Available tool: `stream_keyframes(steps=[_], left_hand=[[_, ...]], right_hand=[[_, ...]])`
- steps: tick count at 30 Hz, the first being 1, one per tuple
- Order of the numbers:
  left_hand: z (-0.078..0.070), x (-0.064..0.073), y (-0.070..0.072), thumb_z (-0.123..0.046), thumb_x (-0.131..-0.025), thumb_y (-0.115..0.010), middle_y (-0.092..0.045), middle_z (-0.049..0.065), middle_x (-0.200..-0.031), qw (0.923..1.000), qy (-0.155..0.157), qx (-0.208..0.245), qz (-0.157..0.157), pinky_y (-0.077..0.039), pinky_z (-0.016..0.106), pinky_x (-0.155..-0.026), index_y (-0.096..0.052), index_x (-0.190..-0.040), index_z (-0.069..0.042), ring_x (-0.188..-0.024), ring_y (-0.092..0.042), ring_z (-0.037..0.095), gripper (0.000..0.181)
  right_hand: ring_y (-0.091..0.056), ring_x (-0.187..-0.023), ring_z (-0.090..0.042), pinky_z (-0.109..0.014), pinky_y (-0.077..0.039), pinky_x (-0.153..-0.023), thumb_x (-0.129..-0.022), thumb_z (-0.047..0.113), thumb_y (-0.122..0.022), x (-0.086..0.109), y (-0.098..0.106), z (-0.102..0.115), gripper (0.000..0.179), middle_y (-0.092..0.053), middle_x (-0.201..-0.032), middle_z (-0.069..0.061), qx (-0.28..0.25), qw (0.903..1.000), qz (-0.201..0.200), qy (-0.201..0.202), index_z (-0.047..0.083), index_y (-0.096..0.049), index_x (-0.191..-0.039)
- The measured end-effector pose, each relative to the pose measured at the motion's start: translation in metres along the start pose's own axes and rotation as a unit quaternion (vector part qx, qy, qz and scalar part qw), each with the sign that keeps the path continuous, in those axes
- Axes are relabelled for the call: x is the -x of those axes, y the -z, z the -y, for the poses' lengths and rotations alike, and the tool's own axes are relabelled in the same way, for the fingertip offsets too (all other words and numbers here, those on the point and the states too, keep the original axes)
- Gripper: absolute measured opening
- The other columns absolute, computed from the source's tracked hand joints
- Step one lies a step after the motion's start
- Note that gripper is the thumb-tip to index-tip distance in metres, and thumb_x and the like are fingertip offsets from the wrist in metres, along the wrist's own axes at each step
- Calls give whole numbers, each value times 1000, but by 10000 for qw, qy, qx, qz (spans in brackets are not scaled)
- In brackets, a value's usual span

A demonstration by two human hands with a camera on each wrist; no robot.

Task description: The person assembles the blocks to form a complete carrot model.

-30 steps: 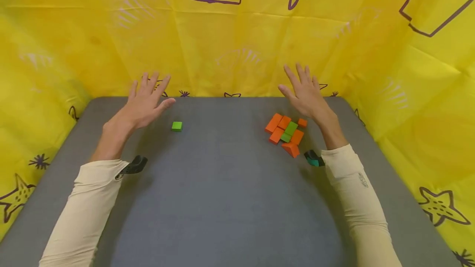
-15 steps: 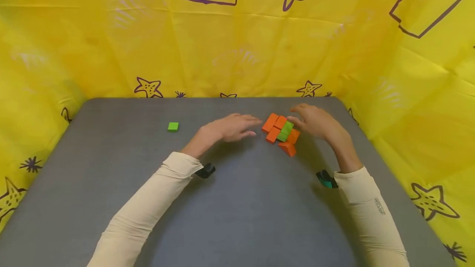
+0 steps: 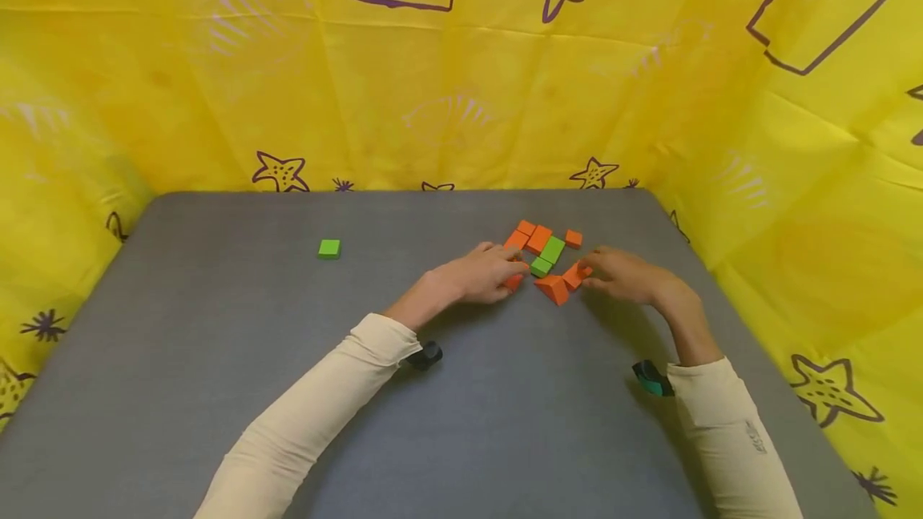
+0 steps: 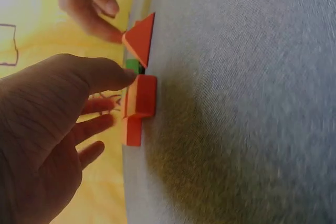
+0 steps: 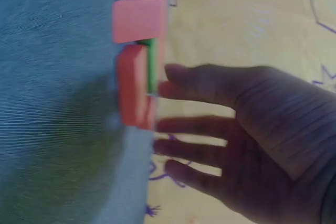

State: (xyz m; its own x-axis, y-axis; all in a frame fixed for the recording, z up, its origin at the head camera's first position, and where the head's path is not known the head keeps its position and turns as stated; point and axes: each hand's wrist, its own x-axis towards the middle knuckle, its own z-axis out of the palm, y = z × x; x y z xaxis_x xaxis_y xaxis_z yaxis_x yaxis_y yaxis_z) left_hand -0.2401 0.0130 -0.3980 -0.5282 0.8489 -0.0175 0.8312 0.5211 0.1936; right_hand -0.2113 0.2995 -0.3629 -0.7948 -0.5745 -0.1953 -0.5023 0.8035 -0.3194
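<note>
On the grey table, orange and green blocks form a loose cluster. My left hand (image 3: 483, 272) is at the cluster's left side, fingertips over an orange block (image 3: 513, 282). In the left wrist view its thumb overlaps the corner of a red-orange block (image 4: 143, 96), the fingers spread behind. From the right, my right hand (image 3: 626, 275) reaches an orange block (image 3: 575, 275), fingertips right at its edge. Its fingers look nearly straight in the right wrist view. Between the hands lie an orange triangular block (image 3: 553, 289) and two green blocks (image 3: 553, 250).
A lone green block (image 3: 328, 249) lies on the left of the table (image 3: 461, 423). A small orange block (image 3: 573, 239) sits behind the cluster. Yellow cloth (image 3: 433, 62) with drawn stars hangs along the back and sides.
Both hands have come down from the back of the table to the cluster, the left one moving far right. The orange and green blocks have been spread a little apart.
</note>
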Motion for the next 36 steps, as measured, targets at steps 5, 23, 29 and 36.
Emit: stream_keyframes(steps=[5,23,29,36], left_hand=[[-1,4,-2,-12,-104,-62,-59,13,-143,9999,-58,-96,9,-43,52,-117,-64,-137,-11,-133,-57,32,33],[24,111,12,-31,-92,-80,-57,7,-120,9897,1143,684,-522,-51,39,-91,-53,-149,-17,-94,-55,19,65],[30,160,15,-27,-91,-81,-58,8,-123,9806,1394,1003,-947,-55,33,-84,-53,-147,-11,-93,-59,18,65],[33,183,0,-27,-90,-84,-62,10,-130,9714,1436,1396,-1272,-59,38,-93,-53,-143,-8,-105,-66,20,65]], right_hand=[[-61,-112,-37,-58,-51,-97,-101,23,-69,-13,-10,-3,37,-68,-123,-19,161,9995,-261,-67,4,-66,-132],[-60,-98,-31,-50,-53,-86,-84,6,-79,-28,14,65,38,-65,-115,-14,526,9906,-1143,529,3,-67,-120],[-61,-107,-31,-50,-52,-94,-83,7,-81,-67,6,117,45,-68,-122,-9,629,9838,-858,1442,7,-65,-125],[-62,-111,-29,-53,-50,-105,-87,15,-81,-112,-21,164,51,-68,-124,-8,650,9762,50,2069,8,-60,-134]])
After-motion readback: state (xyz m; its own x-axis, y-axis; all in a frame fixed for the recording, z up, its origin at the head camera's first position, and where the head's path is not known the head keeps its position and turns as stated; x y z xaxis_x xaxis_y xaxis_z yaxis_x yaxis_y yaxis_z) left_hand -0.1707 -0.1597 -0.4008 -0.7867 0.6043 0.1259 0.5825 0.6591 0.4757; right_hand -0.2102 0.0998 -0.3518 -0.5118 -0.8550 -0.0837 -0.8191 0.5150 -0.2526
